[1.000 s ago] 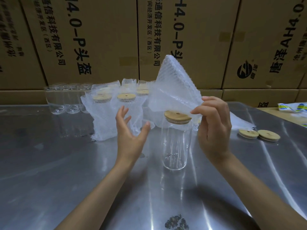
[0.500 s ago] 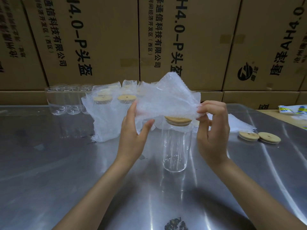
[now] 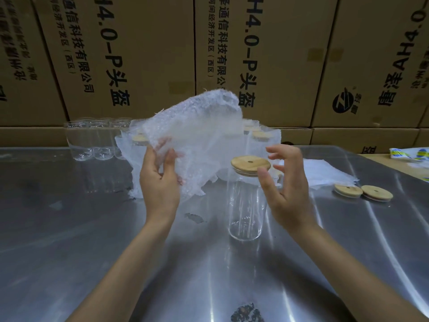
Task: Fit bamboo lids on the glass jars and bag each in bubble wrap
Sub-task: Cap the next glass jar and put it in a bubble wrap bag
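Steel table (image 3: 69,228) bears upright lidded jar (image 3: 246,210); left hand (image 3: 160,182) grips bubble bag (image 3: 197,135), right hand (image 3: 287,189) spread loose

A wall of stacked brown corrugated cardboard cartons (image 3: 148,56) fills the whole background, each printed with large black Chinese characters and lettering such as "4.0-P", some of it upside down; one carton at the right carries a round black logo (image 3: 344,103). A lower row of the same cartons (image 3: 362,137) runs just behind the brushed stainless-steel table (image 3: 69,240), whose dull grey top shows soft streaks of reflected overhead light. At the far right edge lies a white, blue and yellow printed wrapper (image 3: 411,154).
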Demonstrator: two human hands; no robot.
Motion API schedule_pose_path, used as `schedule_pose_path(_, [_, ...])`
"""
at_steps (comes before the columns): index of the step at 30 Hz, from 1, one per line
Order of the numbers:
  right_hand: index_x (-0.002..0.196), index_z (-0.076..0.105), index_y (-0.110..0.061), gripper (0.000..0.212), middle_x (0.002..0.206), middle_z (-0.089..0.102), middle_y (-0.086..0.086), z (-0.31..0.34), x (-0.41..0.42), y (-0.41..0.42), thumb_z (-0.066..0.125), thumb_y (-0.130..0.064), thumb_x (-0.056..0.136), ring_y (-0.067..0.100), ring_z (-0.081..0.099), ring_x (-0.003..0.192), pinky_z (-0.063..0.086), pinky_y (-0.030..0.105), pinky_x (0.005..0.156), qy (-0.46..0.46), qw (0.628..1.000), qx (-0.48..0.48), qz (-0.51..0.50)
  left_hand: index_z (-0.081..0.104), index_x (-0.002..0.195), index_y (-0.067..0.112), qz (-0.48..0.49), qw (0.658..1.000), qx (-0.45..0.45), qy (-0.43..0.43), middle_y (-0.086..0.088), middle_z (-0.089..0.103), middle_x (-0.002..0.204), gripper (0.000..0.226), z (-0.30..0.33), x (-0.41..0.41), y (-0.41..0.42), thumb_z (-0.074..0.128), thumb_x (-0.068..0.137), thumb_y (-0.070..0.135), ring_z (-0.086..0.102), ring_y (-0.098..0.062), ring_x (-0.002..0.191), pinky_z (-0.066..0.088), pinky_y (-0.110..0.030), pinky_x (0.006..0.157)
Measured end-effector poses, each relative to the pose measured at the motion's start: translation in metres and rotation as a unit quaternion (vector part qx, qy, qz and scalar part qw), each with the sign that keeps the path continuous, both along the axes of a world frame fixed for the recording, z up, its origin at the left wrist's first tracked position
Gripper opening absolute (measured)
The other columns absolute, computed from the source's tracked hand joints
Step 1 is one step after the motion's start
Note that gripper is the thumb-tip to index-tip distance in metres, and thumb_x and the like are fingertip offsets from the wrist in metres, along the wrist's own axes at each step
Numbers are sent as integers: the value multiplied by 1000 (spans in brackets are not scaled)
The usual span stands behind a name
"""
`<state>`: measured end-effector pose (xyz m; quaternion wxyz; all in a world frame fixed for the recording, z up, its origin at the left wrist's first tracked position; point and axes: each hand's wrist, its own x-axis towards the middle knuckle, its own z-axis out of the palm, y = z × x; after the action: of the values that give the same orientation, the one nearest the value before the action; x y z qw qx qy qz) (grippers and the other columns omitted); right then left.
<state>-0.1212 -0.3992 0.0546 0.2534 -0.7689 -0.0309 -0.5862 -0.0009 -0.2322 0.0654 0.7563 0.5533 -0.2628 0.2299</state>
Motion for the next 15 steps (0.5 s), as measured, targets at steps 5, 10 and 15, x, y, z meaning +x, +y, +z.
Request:
schedule_pose_path(5, [122, 54, -17, 51, 121, 47, -9, -3, 1, -4, 55, -51, 83, 7, 50, 108, 48, 22, 79, 81, 996, -39, -7, 62, 110, 34, 93, 991, 58, -75, 7, 56, 107, 48, 2, 1, 6, 44, 94, -7, 58, -19, 95, 44, -10, 83])
schedule_pose_path(10, [122, 43, -42, 61, 112, 55, -31, -5, 2, -8, 62, -68, 69, 0, 61, 95, 57, 34, 71, 171, 985, 25, 11, 68, 115, 8, 170, 930, 215, -246, 0, 52, 109, 31, -3, -9, 6, 50, 91, 17, 49, -7, 91, 41, -13, 80])
schedule_pose_path(15, [108, 44, -47, 53, 107, 59, -26, -6, 4, -16, 69, -64, 64, 2, 66, 85, 54, 24, 66, 110, 984, 138, 8, 74, 104, 10, 126, 877, 337, -318, -5, 62, 100, 40, -15, -25, 1, 39, 92, 26, 53, -11, 80, 40, -19, 65])
